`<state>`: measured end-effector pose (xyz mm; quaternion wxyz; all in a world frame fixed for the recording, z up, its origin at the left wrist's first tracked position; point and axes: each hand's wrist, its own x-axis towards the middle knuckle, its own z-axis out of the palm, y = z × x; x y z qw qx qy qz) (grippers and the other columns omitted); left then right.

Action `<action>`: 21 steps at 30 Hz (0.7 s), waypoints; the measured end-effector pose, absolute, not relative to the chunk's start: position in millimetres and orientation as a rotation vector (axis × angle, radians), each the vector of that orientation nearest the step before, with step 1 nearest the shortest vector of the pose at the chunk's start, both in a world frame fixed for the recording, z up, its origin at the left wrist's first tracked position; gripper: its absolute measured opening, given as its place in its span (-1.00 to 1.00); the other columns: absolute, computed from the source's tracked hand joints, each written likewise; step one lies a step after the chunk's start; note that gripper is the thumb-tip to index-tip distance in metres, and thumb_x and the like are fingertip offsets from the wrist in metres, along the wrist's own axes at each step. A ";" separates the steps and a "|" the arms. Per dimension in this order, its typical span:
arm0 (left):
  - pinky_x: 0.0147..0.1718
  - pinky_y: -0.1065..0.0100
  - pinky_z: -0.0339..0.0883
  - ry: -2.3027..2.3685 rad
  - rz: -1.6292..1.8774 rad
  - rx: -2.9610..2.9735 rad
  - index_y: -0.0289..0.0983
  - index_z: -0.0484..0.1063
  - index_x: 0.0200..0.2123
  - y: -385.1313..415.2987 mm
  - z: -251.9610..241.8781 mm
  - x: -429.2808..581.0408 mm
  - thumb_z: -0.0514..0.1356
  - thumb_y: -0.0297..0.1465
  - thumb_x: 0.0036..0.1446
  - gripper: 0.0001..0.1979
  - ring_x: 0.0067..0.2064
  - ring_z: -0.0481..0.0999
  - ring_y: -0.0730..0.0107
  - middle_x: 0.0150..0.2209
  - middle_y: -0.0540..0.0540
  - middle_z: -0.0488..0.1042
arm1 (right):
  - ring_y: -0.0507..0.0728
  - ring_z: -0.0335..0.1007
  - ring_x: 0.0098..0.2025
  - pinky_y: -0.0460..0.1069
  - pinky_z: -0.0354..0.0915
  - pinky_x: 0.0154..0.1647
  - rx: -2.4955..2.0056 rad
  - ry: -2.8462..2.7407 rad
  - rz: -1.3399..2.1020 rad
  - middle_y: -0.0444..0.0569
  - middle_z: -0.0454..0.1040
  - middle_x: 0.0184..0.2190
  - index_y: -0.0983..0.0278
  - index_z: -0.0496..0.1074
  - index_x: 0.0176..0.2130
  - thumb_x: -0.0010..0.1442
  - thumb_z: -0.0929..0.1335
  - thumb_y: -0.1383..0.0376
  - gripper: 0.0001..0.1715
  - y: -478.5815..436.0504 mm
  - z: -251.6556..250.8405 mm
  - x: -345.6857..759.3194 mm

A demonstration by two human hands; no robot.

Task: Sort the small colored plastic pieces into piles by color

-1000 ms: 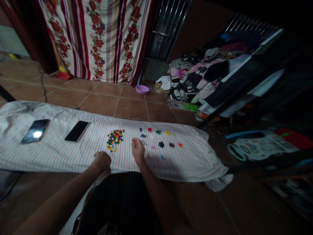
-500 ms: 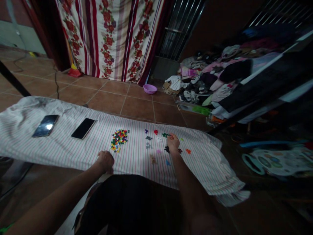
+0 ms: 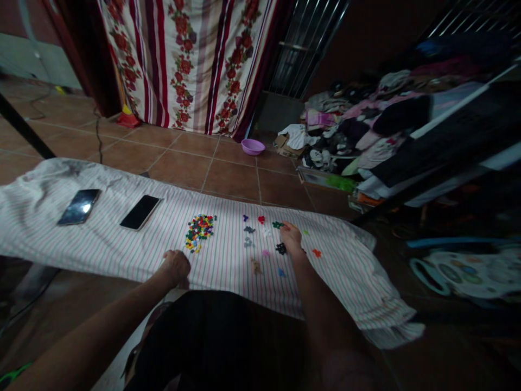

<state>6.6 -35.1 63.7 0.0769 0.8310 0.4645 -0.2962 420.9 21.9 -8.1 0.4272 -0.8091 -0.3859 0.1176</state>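
My left hand (image 3: 177,266) rests curled on the near edge of the striped cloth (image 3: 220,271); whatever its fingers may hold is hidden. Just beyond it lies a heap of small mixed-colour bead-like pieces (image 3: 199,232). My right hand (image 3: 292,236) is over the sorted groups, its fingers pinched together at the small green pieces (image 3: 278,225); anything between the fingertips is too small to make out. Close by are black pieces (image 3: 280,248), white pieces (image 3: 266,232), red pieces (image 3: 261,219) and grey pieces (image 3: 249,230). Orange pieces (image 3: 316,253) lie to the right, blue ones (image 3: 281,273) nearer me.
Two phones, one with a glare spot (image 3: 80,207) and one dark (image 3: 140,212), lie on the cloth's left part. Beyond are a tiled floor (image 3: 232,174), a purple basin (image 3: 253,146), a floral curtain (image 3: 183,65) and a clothes pile (image 3: 358,125).
The whole view has shifted slightly. My right hand stays at the green pieces with its fingers a little changed in pose. The left hand keeps its place.
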 end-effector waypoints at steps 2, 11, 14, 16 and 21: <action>-0.09 -0.03 0.33 1.392 -0.878 2.500 -0.32 0.57 -0.12 -35.6 64.3 6.5 0.27 -0.35 0.07 -0.70 0.01 0.47 -0.08 -0.06 -0.43 0.55 | 0.19 0.56 -0.20 0.07 0.42 -0.02 -2.006 -0.955 0.326 0.11 0.63 -0.27 0.32 0.58 -0.22 -0.05 0.31 0.34 -0.63 21.1 -7.5 420.1; -0.09 -0.04 0.34 1.406 -0.849 2.490 -0.30 0.58 -0.15 -36.2 65.6 6.1 0.28 -0.36 0.04 -0.73 0.00 0.49 -0.08 -0.07 -0.40 0.56 | 0.18 0.56 -0.12 0.08 0.40 0.04 -1.960 -0.890 0.422 0.11 0.62 -0.21 0.32 0.55 -0.20 -0.02 0.31 0.38 -0.64 15.6 13.4 409.2; -0.09 -0.03 0.35 1.408 -0.855 2.486 -0.33 0.57 -0.14 -36.3 65.1 6.3 0.24 -0.36 0.09 -0.72 0.01 0.49 -0.08 -0.05 -0.42 0.55 | 0.20 0.54 -0.12 0.09 0.39 0.04 -1.946 -0.887 0.371 0.12 0.60 -0.22 0.32 0.54 -0.20 0.02 0.32 0.34 -0.68 12.4 34.9 394.5; -0.09 -0.02 0.34 1.409 -0.866 2.484 -0.33 0.57 -0.13 -35.7 64.2 6.5 0.23 -0.37 0.10 -0.72 0.02 0.48 -0.08 -0.04 -0.42 0.55 | 0.19 0.53 -0.15 0.08 0.40 0.00 -1.848 -0.938 0.313 0.12 0.58 -0.23 0.33 0.52 -0.19 0.08 0.32 0.27 -0.70 12.7 61.9 372.5; -0.07 -0.03 0.34 1.396 -0.894 2.466 -0.33 0.58 -0.13 -33.2 62.0 7.2 0.36 -0.26 -0.03 -0.62 0.03 0.47 -0.12 -0.06 -0.43 0.55 | 0.09 0.48 -0.37 0.01 0.43 -0.30 -1.323 -1.182 0.329 -0.02 0.54 -0.36 0.26 0.49 -0.11 0.26 0.28 0.09 -0.63 -48.2 120.6 296.3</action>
